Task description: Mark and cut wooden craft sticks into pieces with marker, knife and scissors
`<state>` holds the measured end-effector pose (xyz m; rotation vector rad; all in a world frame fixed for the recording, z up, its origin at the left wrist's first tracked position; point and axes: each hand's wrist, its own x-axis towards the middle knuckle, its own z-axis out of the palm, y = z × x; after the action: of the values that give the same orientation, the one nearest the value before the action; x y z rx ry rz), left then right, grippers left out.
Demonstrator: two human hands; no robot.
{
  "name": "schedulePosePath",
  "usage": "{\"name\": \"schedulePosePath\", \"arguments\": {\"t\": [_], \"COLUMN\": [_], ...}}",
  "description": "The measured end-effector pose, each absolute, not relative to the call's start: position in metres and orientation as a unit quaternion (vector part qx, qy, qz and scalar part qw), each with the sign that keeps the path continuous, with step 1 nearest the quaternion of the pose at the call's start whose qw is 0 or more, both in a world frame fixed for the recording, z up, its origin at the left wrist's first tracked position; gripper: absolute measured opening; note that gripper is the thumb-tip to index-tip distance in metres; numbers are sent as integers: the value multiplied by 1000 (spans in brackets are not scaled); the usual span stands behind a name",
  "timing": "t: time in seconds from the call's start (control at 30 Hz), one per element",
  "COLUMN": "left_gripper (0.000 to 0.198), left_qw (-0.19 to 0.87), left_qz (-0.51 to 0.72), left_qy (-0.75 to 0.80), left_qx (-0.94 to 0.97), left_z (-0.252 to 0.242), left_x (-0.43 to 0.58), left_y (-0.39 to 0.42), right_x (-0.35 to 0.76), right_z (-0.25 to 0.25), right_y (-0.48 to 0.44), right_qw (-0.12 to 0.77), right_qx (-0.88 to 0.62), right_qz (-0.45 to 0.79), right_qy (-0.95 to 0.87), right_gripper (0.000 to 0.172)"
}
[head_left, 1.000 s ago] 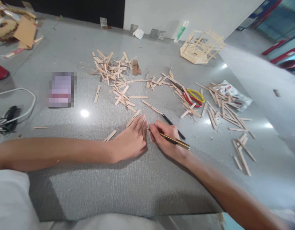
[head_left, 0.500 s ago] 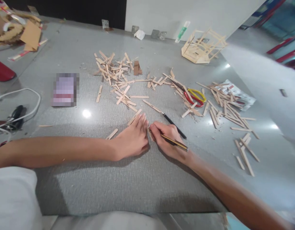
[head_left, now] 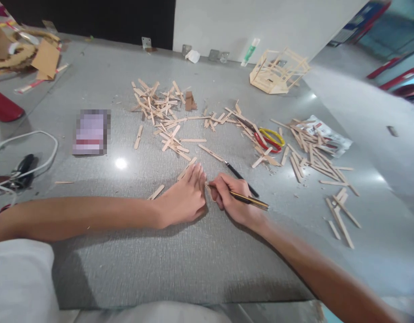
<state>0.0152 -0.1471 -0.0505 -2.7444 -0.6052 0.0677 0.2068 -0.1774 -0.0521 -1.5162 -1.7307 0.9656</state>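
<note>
My left hand (head_left: pixel 187 193) lies low on the grey table, its fingers together and bent over a small wooden craft stick (head_left: pixel 213 194). Most of that stick is hidden between my two hands. In my right hand (head_left: pixel 235 197) is a slim black-and-gold pencil (head_left: pixel 249 200), held in a writing grip, its front end at the stick beside my left fingertips. One craft stick (head_left: pixel 187 169) rests just past my left fingers, and another (head_left: pixel 156 192) lies by the wrist. Just beyond my right hand lies a black pen-shaped tool (head_left: pixel 240 177) with a metal tip.
Loose craft sticks (head_left: pixel 153 103) are heaped farther back, with another pile (head_left: pixel 311 148) on the right. Scissors (head_left: pixel 269 139) with red and yellow handles lie among sticks. A stick-built frame (head_left: pixel 277 74) stands at the back. A white cable (head_left: pixel 41 132) and cardboard (head_left: pixel 47 58) are left.
The view has shifted slightly. The pencil's rear end has swung a little to the right, and my right hand sits slightly farther from my left. My left hand stays pressed down.
</note>
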Motion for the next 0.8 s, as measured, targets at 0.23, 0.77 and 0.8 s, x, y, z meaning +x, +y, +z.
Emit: {"name": "schedulePosePath", "arguments": {"t": [0.23,0.77,0.8], "left_gripper": [72,23,24], "left_qw": [164,104,80], "left_qz": [27,28,26], "left_qy": [-211,-238,-243], "left_qx": [-963,-965,-966], "left_z": [-49,-25,-24], "left_x": [14,11,10], "left_y": [-148,-133,-132], "right_x": [206,213,213], "right_z": [-61,-66,-66], "right_y": [-183,-177,-177], "right_qw": [373,414,417], "right_qx": [-574,-593,-594], "right_qz": [358,310,315], "right_qy": [-635,-618,-612], "right_gripper": [52,39,39]}}
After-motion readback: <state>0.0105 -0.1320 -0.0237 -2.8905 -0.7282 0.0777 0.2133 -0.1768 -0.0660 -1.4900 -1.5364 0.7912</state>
